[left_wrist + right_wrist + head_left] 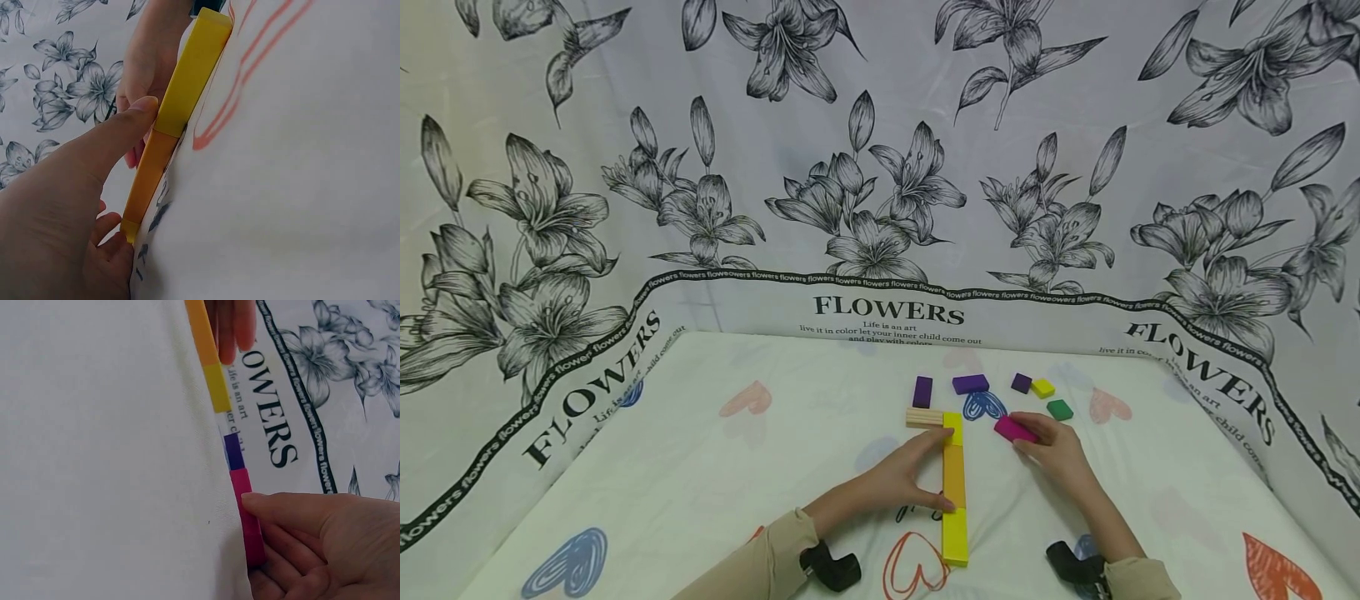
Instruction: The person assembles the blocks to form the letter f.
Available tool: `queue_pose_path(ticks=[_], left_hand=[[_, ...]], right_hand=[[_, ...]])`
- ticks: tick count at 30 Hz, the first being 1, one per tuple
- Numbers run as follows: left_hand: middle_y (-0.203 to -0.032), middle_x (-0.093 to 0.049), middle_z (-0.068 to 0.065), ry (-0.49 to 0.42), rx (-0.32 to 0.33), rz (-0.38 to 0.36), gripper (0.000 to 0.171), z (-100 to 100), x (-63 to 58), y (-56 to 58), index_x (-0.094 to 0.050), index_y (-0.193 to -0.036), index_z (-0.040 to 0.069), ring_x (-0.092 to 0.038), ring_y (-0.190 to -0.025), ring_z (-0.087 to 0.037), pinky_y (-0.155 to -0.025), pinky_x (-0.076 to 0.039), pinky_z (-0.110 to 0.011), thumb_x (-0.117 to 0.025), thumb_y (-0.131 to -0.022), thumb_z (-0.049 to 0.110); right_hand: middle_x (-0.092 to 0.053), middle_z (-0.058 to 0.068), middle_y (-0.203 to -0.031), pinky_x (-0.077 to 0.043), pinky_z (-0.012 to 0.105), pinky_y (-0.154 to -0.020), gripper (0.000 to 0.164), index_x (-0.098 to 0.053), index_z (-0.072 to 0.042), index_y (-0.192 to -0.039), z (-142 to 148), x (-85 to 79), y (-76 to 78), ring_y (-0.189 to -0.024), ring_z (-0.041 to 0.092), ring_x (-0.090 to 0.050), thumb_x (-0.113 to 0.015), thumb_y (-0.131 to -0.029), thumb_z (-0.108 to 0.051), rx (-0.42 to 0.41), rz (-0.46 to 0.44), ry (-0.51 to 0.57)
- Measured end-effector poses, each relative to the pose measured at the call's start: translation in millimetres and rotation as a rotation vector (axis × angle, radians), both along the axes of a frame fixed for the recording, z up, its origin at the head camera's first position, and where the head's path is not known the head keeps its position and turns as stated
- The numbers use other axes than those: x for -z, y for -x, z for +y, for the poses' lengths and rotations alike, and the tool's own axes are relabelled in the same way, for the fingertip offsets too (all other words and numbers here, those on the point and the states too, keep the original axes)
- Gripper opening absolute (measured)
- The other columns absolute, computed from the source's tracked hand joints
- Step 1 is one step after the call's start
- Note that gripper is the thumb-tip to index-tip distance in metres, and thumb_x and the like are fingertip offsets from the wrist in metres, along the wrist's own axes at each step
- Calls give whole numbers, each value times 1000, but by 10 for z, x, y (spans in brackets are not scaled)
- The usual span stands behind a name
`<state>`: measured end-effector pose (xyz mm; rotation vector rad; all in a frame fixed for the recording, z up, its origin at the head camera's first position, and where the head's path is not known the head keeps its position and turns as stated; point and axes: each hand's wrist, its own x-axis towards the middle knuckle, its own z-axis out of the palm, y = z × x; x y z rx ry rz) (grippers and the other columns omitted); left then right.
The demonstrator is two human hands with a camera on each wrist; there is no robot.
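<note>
Left hand [898,475] rests wide-fingered along three blocks [954,479]; right hand [1062,456] pinches one magenta block [1014,429].

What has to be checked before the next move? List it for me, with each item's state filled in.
1. Grip of the right hand on the magenta block: ok, thumb and fingers pinch it.
2. Left hand at the row: ok, thumb and forefinger are at its left side.
3. Row unbroken: ok, the orange block meets the near yellow block and the far yellow block.
4. Magenta block parallel to the row: not ok, it points across it at a slant.
5. Magenta block apart from the row: ok, a gap shows in the head view.
6. Magenta block lifted off the cloth: cannot tell.
</note>
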<state>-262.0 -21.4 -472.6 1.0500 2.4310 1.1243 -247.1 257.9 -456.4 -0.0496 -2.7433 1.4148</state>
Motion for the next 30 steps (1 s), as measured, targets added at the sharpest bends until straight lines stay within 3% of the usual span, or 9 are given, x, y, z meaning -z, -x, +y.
queue_pose_path(ticks=[7,30], left_hand=[[-162,-25,5,9,5,11,99,-5,10,-2,-23,-155,24,-25,-150,-18,-123,-25,-46,-78,-77,50],[-162,-25,3,9,17,24,98,-6,-6,-7,-23,-155,23,-25,-150,-20,-123,-25,-45,-79,-78,47]], right_hand=[[-58,20,-137,-47,42,-105,48,-56,-5,-135,9,11,14,-129,37,-53,-69,-89,-6,5,27,-16],[-60,21,-134,-46,42,-105,47,-57,-4,-135,63,-6,61,-128,38,-55,-67,-89,0,-27,26,-14]])
